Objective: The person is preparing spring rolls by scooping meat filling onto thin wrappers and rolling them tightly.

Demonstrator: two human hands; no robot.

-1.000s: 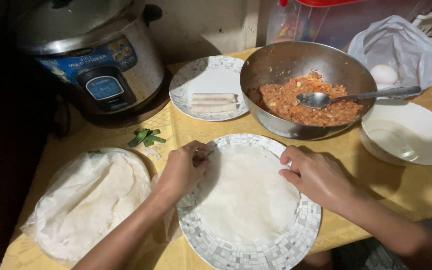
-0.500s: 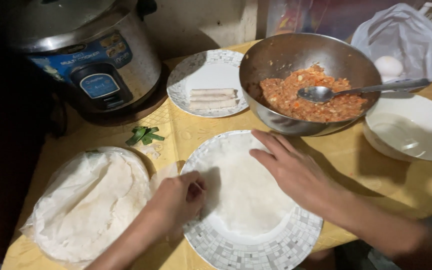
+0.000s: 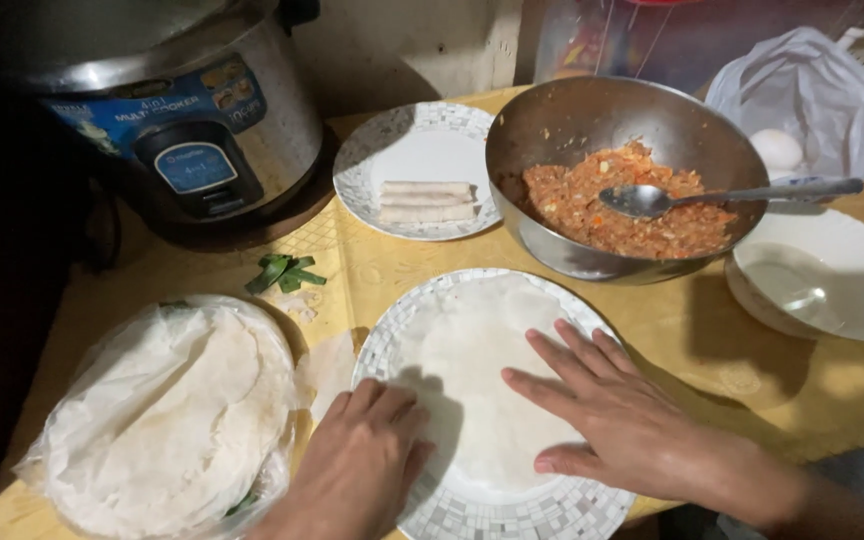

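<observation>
Both hands lie flat on a thin round white wrapper (image 3: 487, 380) spread on a mosaic-rimmed plate (image 3: 512, 515) at the near edge of the desk (image 3: 372, 260). The right hand (image 3: 622, 425) presses it with fingers spread wide, its grip open and holding nothing. The left hand (image 3: 357, 465) rests on the wrapper's left part, fingers bent loosely, nothing in its grip. At the near left corner sits a stack of wrappers (image 3: 172, 420) in clear plastic. Behind the plate stands a steel bowl (image 3: 592, 130) of orange filling (image 3: 602, 205) with a spoon (image 3: 742, 192) in it. Left of the bowl, a second plate (image 3: 412, 150) carries 2 rolled wrappers (image 3: 427, 200). A cooker (image 3: 172, 110) fills the far left corner.
</observation>
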